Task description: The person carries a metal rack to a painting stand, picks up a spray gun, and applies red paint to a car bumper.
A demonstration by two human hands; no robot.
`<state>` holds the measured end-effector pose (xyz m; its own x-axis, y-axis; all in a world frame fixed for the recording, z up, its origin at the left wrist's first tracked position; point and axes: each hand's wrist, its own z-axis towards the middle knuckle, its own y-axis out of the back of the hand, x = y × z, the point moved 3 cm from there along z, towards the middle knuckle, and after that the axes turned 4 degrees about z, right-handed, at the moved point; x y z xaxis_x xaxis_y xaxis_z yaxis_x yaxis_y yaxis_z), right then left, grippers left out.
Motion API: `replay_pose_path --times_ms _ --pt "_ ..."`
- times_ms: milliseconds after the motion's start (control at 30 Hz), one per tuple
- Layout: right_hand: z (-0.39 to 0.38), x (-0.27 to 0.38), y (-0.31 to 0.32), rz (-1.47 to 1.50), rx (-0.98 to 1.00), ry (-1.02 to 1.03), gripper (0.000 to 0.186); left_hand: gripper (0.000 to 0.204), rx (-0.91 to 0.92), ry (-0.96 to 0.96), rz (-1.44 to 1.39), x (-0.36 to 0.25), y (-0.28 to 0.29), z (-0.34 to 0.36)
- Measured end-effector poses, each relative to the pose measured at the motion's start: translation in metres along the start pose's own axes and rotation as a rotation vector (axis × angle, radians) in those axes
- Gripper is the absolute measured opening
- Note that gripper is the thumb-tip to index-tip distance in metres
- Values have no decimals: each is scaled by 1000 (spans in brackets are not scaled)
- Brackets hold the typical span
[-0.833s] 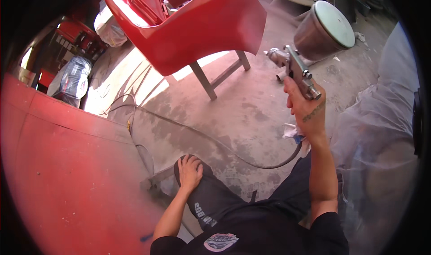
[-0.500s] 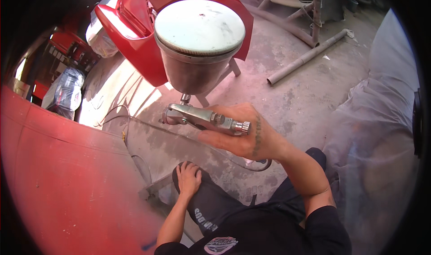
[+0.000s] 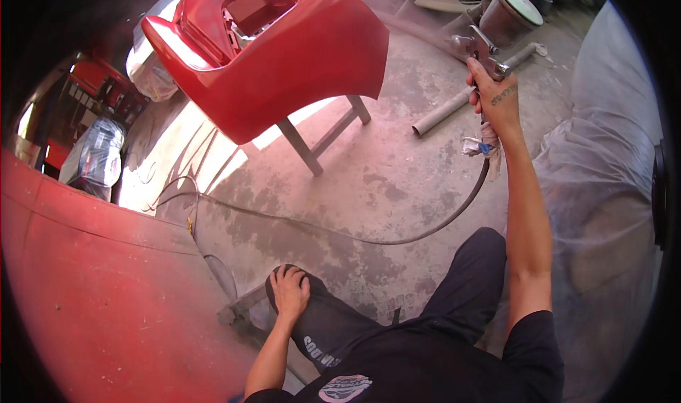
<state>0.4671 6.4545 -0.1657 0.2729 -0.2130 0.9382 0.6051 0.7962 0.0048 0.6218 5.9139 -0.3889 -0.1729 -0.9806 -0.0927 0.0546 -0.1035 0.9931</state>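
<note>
My right hand [image 3: 494, 98] is wrapped round the handle of a spray gun [image 3: 483, 54], held out at the upper right. A round metal cup [image 3: 508, 18] with a pale lid tilts to the right on top of the gun. From the handle, where a rag [image 3: 486, 146] is tied, a dark hose [image 3: 454, 215] curves down to the floor. My left hand [image 3: 290, 289] rests on my left knee, fingers spread over it, holding nothing. Ahead stands a glossy red curved body panel [image 3: 284, 69], apart from the gun.
Grey metal legs [image 3: 301, 147] support the red panel. A large dull red surface [image 3: 106, 282] fills the left side. Plastic sheeting [image 3: 596, 190] covers something at the right. A grey pipe [image 3: 443, 111] lies on the stained concrete floor, with metal framework behind it.
My right hand has carried the spray gun from in front of the red panel out to the upper right, extending the arm. More of the panel and hose now shows. My left hand stays on the knee.
</note>
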Motion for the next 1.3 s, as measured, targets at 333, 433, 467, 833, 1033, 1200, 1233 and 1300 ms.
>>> replay_pose_path --times_ms 333,433,467,833,1033,1200,1233,1300 --pt "-48 75 -61 -10 115 41 33 25 30 -5 -2 1 0 9" --pt "-81 102 -101 83 369 203 27 26 47 -28 -26 -1 -8 18" --pt "-91 114 -114 124 451 213 24 26 56 -30 -29 0 -10 23" --pt "-68 195 -147 143 557 -294 22 25 374 -208 -196 -9 58 18" --pt "-4 200 -127 -97 18 -385 25 34 579 -195 -330 -11 117 -22" --pt "1 236 -164 -143 -119 -363 23 59 646 80 -541 -32 189 -40" --pt "-2 248 -181 -123 -100 -354 23 66 597 188 -623 -41 211 -37" --pt "-5 278 -218 -46 -50 -333 23 72 554 289 -708 -54 254 -21"
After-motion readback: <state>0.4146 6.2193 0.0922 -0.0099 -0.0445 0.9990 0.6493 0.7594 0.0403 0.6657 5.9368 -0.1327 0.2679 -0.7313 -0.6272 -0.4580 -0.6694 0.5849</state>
